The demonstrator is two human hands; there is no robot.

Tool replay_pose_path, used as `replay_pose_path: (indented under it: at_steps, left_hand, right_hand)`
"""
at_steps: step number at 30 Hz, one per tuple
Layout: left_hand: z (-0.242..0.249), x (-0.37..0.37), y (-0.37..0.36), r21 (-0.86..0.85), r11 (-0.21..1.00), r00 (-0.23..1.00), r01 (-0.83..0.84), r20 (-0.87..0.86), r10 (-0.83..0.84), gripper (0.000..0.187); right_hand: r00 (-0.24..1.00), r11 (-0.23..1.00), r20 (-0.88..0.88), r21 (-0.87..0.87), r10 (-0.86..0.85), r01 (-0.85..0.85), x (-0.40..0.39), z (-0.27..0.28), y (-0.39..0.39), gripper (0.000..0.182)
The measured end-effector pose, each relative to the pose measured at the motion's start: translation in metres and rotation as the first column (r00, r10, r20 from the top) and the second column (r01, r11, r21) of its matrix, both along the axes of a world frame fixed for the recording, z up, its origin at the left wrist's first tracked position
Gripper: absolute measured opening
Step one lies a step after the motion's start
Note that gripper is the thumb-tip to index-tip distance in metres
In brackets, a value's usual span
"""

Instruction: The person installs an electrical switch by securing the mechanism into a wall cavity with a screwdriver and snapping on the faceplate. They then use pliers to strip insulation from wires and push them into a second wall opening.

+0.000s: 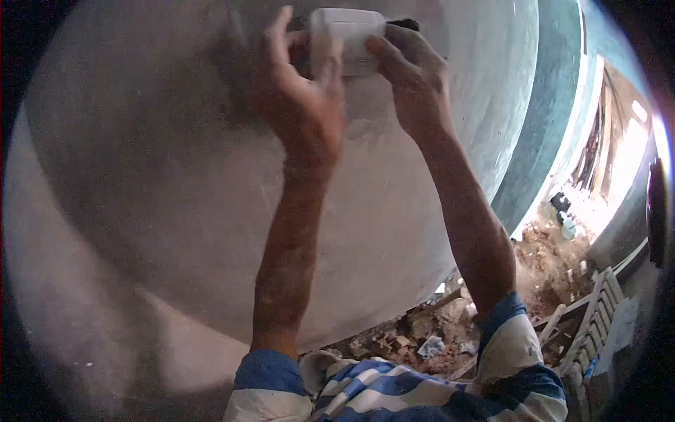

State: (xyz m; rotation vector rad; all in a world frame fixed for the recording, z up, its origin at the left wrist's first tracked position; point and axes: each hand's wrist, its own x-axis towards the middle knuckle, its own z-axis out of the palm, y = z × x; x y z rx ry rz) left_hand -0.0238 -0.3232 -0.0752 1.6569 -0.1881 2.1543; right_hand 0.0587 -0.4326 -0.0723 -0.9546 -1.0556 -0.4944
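Slips could come from a weak pinch: the right hand point(420, 81) grips a boxy white plastic case point(357, 41) by the smooth grey wall point(380, 211); the left hand point(309, 109), half open, may barely touch it.

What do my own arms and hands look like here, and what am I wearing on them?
Your left hand and right hand are ungloved, and both wrists look bare, with no watch or band. The left sleeve and right sleeve end near the elbows, blue at the edge with white above. Motion blur hides finger details.
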Motion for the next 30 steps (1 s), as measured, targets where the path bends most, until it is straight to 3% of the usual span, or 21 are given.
replay_pose_path:
  at_steps: [1,4,5,8,9,12,14,16,17,18,19,20,22,24,26,27,28,30]
  left_hand:
    - [-0.004,0.009,0.005,0.096,0.994,0.994,-0.058,0.093,0.050,0.066]
    - [-0.017,0.024,-0.002,0.051,0.999,0.961,0.015,0.277,-0.028,0.058]
    - [-0.020,0.024,-0.008,0.043,0.988,0.961,0.149,0.230,-0.155,0.065]
    - [-0.026,0.034,-0.013,-0.060,0.977,0.935,0.203,0.308,-0.176,0.067]
    - [-0.027,0.037,-0.014,-0.073,0.989,0.931,0.132,0.351,-0.099,0.079]
    - [-0.027,0.031,-0.021,-0.134,0.981,0.938,0.139,0.335,-0.087,0.076]
    - [-0.027,0.036,-0.022,-0.123,0.969,0.895,0.212,0.422,-0.142,0.072]
    - [-0.033,0.036,-0.025,-0.125,0.937,0.903,0.326,0.335,-0.269,0.070]
    - [-0.033,0.037,-0.027,-0.129,0.928,0.894,0.349,0.342,-0.289,0.070]
    - [-0.033,0.037,-0.029,-0.093,0.852,0.791,0.515,0.435,-0.430,0.066]
    - [-0.032,0.036,-0.030,-0.041,0.751,0.657,0.658,0.518,-0.548,0.062]
    - [-0.036,0.035,-0.027,-0.041,0.739,0.644,0.673,0.524,-0.558,0.062]
    - [-0.047,0.027,-0.012,0.075,0.901,0.789,0.427,0.457,-0.412,0.049]
    - [-0.063,0.021,-0.003,0.167,0.851,0.762,0.498,0.385,-0.521,0.038]
    - [-0.072,0.012,0.003,0.219,0.905,0.878,0.365,0.242,-0.412,0.035]
    - [-0.074,0.011,0.008,0.220,0.901,0.875,0.373,0.241,-0.421,0.035]
    - [-0.076,0.011,0.013,0.270,0.876,0.862,0.400,0.214,-0.459,0.034]
    - [-0.080,0.010,0.017,0.315,0.845,0.846,0.432,0.184,-0.501,0.033]
  right_hand:
    - [0.995,0.995,-0.018,0.012,0.094,-0.094,0.001,-0.001,0.000,0.039]
    - [1.000,0.999,-0.017,-0.035,0.004,-0.005,0.009,-0.004,0.000,0.038]
    - [1.000,0.998,0.014,-0.060,-0.010,0.011,0.010,-0.003,-0.001,0.038]
    - [1.000,0.998,-0.001,-0.063,-0.011,0.010,0.004,-0.004,-0.003,0.036]
    - [0.999,0.998,-0.025,-0.054,0.038,-0.040,0.006,-0.006,-0.004,0.036]
    - [0.998,0.994,-0.064,-0.105,0.028,-0.034,0.008,-0.008,-0.013,0.033]
    - [0.981,0.988,-0.121,0.003,0.153,-0.153,0.006,-0.007,-0.010,0.032]
    - [0.981,0.989,-0.123,0.003,0.149,-0.150,0.002,-0.005,-0.012,0.032]
    - [0.980,0.974,0.100,-0.133,-0.169,0.182,0.001,-0.005,-0.016,0.033]
    - [0.835,0.841,0.345,-0.186,-0.428,0.508,0.002,-0.005,-0.020,0.034]
    - [0.996,0.988,0.027,-0.133,0.084,-0.080,0.007,-0.005,-0.018,0.036]
    - [0.997,0.989,0.033,-0.137,0.065,-0.060,0.007,-0.006,-0.019,0.036]
    - [0.989,0.992,-0.093,-0.041,0.118,-0.123,-0.003,-0.006,-0.016,0.036]
    - [0.983,0.977,-0.083,-0.126,0.164,-0.174,0.002,-0.002,-0.022,0.036]
    - [0.988,0.993,-0.117,-0.048,0.102,-0.108,-0.006,-0.004,-0.015,0.036]
    - [0.999,0.988,-0.018,-0.150,-0.040,0.037,-0.005,-0.005,-0.017,0.037]
    - [0.999,0.988,-0.018,-0.149,-0.049,0.046,-0.003,-0.006,-0.018,0.037]
    - [0.987,0.992,-0.116,-0.053,0.110,-0.116,-0.001,-0.006,-0.016,0.038]
